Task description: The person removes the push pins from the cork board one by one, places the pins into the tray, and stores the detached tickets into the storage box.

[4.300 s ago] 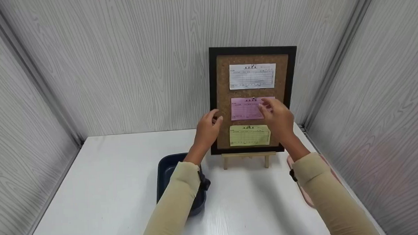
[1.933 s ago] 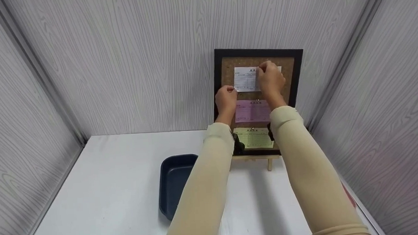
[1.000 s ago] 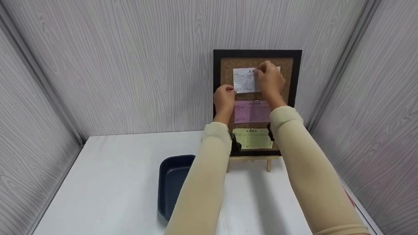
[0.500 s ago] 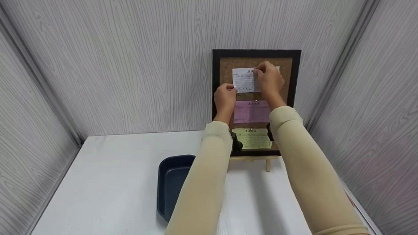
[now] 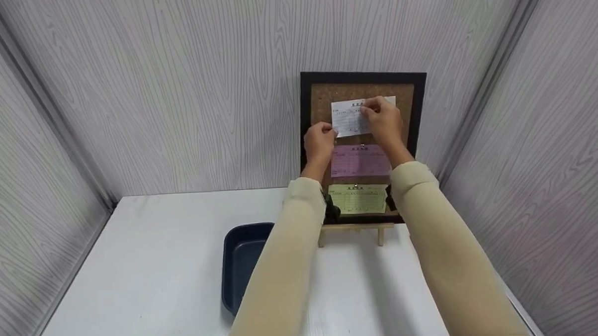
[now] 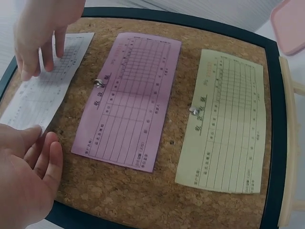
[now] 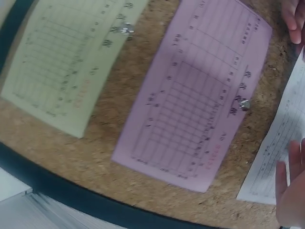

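A white paper form [image 5: 348,119] lies slightly tilted against the top of a black-framed cork board [image 5: 321,92]. My left hand [image 5: 320,143] pinches its lower left corner between thumb and fingers. At the form's upper middle, the thumb and index finger of my right hand [image 5: 387,125] pinch together where its push pin was; the pin itself is hidden by the fingertips. In the left wrist view, the right-hand fingers curl over the white form [image 6: 47,95]. Below it hang a pink form [image 6: 128,102] and a yellow-green form [image 6: 224,124], each held by a clear push pin.
The board stands on a small wooden easel [image 5: 356,227] on a white table [image 5: 148,263]. A dark blue tray [image 5: 242,264] lies left of it, partly behind my left forearm. A pink tray [image 6: 290,26] shows in the left wrist view. Grey wood-grain panels [image 5: 202,92] enclose the space.
Both hands rose from beside the pink form to the white one, left at its corner, right at its pin. Just now the right hand dropped slightly and the white form tilted.
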`<action>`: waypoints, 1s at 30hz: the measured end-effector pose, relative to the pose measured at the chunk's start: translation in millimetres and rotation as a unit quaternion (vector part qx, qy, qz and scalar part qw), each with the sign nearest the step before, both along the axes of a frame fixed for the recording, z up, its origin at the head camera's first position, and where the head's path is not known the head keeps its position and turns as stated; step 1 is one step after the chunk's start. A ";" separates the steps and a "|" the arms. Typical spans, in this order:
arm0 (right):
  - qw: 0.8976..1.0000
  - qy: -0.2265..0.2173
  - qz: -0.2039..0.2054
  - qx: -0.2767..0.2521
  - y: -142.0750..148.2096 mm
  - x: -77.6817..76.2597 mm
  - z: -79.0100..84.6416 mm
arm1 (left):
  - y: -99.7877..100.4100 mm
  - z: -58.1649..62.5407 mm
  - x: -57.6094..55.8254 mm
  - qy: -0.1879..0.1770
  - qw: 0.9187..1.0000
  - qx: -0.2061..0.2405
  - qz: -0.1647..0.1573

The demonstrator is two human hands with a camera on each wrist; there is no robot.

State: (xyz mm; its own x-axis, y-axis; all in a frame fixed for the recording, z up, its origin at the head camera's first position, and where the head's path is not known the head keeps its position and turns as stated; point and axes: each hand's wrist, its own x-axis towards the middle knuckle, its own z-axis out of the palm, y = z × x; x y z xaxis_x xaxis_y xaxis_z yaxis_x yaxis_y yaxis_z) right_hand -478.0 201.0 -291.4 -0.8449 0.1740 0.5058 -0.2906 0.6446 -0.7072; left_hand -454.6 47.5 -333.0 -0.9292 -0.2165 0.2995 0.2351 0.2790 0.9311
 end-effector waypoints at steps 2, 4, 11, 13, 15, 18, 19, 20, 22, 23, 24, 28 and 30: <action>1.000 0.014 0.019 -0.012 3.6 3.9 -5.6 | -1.5 -3.7 -0.2 0.004 1.000 0.011 -0.016; 0.999 0.028 0.038 -0.022 7.7 8.6 -11.6 | -3.6 -8.2 0.7 0.004 0.999 0.022 -0.030; 0.994 0.063 0.075 -0.055 13.2 29.2 -28.7 | -22.1 -23.1 10.0 -0.008 0.994 0.080 -0.079; 0.993 0.074 0.077 -0.043 12.6 34.1 -32.5 | -30.3 -25.8 14.3 -0.010 0.992 0.085 -0.089; 0.993 0.082 0.082 -0.026 12.1 38.1 -36.8 | -38.5 -27.8 19.2 -0.011 0.992 0.083 -0.097; 0.992 0.082 0.091 -0.015 12.7 44.3 -45.7 | -49.9 -31.9 27.2 -0.015 0.991 0.082 -0.103; 0.992 0.080 0.094 -0.016 13.5 47.0 -49.0 | -52.8 -33.3 30.2 -0.016 0.991 0.082 -0.105; 0.992 0.079 0.096 -0.020 14.9 49.6 -52.5 | -55.2 -34.8 33.2 -0.018 0.990 0.084 -0.108; 0.992 0.074 0.101 -0.032 18.4 55.9 -59.4 | -59.9 -38.3 39.2 -0.018 0.989 0.090 -0.114; 0.991 0.075 0.104 -0.039 20.3 59.4 -62.7 | -62.2 -39.8 42.4 -0.018 0.989 0.093 -0.117; 0.990 0.075 0.106 -0.044 22.4 63.1 -66.0 | -64.4 -41.2 46.0 -0.019 0.988 0.094 -0.119; 0.990 0.072 0.106 -0.052 30.7 80.1 -78.8 | -73.2 -47.4 60.5 -0.023 0.987 0.099 -0.128; 0.992 0.066 0.100 -0.047 34.5 89.0 -85.7 | -77.9 -52.1 68.6 -0.029 0.987 0.097 -0.128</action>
